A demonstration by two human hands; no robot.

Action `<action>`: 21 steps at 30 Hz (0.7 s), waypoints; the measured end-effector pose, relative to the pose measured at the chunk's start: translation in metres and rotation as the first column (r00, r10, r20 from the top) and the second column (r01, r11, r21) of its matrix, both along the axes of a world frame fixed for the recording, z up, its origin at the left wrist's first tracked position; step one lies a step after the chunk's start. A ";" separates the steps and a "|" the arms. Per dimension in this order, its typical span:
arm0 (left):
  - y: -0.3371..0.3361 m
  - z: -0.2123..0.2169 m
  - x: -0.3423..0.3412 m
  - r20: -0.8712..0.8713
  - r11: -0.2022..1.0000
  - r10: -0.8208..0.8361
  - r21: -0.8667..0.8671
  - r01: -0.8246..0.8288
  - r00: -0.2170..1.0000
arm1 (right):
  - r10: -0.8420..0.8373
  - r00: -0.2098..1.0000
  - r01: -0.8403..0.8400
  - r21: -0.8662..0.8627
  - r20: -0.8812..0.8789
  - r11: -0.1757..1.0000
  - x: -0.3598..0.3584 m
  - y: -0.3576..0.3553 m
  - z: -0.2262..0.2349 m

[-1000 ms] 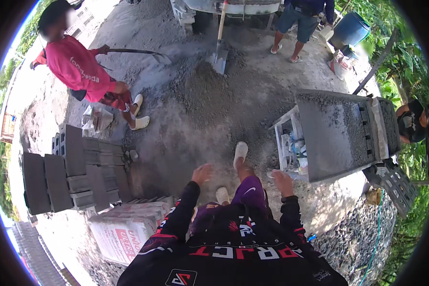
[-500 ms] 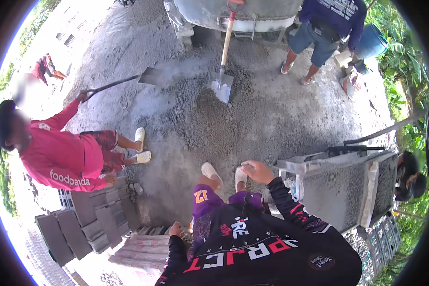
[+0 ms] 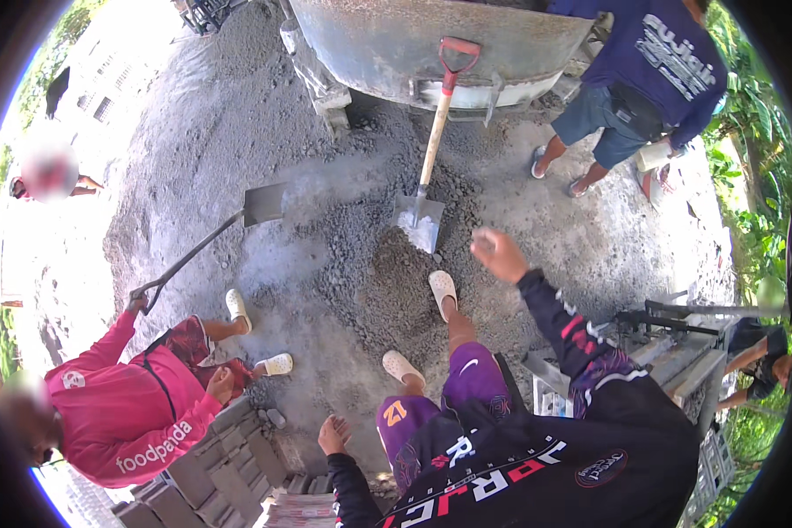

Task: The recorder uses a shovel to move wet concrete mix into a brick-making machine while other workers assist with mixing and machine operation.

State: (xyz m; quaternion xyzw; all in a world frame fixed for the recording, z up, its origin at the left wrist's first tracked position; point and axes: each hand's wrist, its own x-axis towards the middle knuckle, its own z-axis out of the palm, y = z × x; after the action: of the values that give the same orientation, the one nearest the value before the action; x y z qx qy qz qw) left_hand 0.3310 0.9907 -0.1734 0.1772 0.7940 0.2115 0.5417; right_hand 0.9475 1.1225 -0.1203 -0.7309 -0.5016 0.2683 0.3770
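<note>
A shovel with a wooden shaft and red D-shaped grip leans upright, its metal blade sunk in a pile of grey, gravelly mix. My right hand reaches forward, open, near the blade but apart from it, holding nothing. Low on my left side, my left hand hangs loosely open with nothing in it. One of my feet, in a pale clog, is at the edge of the pile.
On the left a person in pink holds another shovel. Behind the pile stands a large round metal drum. Someone in dark blue bends at the right. Concrete blocks and a metal frame flank me.
I have stepped closer to the pile, and my right hand has stretched forward toward the shovel. The person in pink has shifted nearer, with the other shovel's blade lower in view.
</note>
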 end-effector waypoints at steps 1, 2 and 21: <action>0.009 0.014 0.008 -0.028 1.000 0.023 -0.007 -0.023 0.999 | -0.036 0.999 0.033 0.062 0.035 0.997 0.026 0.065 0.002; 0.028 0.027 0.024 -0.092 0.999 0.009 0.051 -0.005 0.996 | -0.077 0.997 0.074 0.151 0.015 0.986 0.064 0.128 -0.019; 0.276 0.166 0.337 0.200 0.958 0.232 0.123 -0.259 0.952 | 0.483 0.666 -0.392 0.284 -0.568 0.875 -0.118 0.153 -0.156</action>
State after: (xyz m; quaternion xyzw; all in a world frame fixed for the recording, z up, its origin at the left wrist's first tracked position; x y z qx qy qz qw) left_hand 0.6679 1.2665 -0.0076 0.0962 0.7387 0.3512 0.5672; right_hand 0.8296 1.2757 -0.2766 -0.4303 -0.5260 0.5417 0.4948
